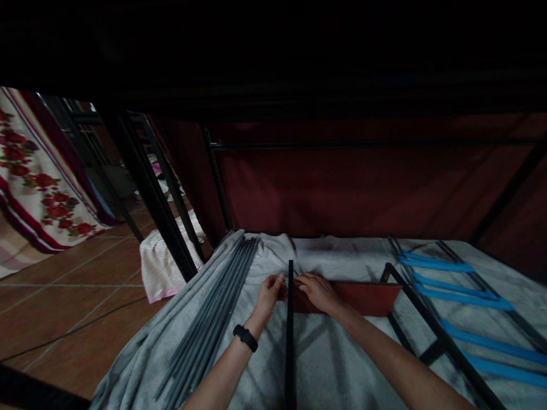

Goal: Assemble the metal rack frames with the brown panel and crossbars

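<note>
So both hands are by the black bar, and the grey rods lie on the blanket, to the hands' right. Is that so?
Nearly: in the head view, the grey rods lie left of the left hand and right hand, not to their right. They are on the blanket, and both hands are by the black bar.

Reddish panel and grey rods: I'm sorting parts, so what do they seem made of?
Reddish panel: perhaps painted metal, judging by its smooth, even colour and straight edges; painted board is possible. Grey rods: metal or plastic, dull finish; their straight, slim, uniform shape fits either.
</note>
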Demonstrator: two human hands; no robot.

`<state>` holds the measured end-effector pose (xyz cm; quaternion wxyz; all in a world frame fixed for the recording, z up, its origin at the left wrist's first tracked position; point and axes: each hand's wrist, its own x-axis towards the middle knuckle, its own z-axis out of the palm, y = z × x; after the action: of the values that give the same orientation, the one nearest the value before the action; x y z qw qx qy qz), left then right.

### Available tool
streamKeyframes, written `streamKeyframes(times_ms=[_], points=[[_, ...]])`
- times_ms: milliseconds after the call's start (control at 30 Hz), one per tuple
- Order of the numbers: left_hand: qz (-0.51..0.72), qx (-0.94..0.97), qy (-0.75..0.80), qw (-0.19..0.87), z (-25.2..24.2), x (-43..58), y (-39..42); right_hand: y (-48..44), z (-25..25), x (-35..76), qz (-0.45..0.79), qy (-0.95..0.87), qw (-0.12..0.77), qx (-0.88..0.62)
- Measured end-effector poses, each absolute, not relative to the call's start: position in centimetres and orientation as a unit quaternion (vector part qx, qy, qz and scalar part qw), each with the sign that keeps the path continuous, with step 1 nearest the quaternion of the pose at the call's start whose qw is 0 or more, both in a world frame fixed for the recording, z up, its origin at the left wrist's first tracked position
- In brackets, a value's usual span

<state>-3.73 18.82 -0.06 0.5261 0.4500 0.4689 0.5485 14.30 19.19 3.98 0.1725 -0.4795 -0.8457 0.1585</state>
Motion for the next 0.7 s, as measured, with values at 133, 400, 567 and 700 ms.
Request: streamKeyframes(times_ms=[133,400,567,700], points=[[0.549,0.479,0.475,0.494,0.0,-3.7,19.2,19.3,3.9,14.3,0.165,-0.846,0.175,-0.476],[0.575,0.409,0.482,0.52,0.8,-3.6,18.3,19.5,3.8,14.3,0.162,-0.847,0.18,-0.474],[0.606,0.441,0.438,0.497,0.8,-3.7,18.7,19.5,3.7,14.3,0.16,-0.846,0.179,-0.476],[0.592,0.395,0.484,0.509,-0.1,-3.9,18.4,19.4,3.8,14.3,0.149,-0.848,0.191,-0.472]])
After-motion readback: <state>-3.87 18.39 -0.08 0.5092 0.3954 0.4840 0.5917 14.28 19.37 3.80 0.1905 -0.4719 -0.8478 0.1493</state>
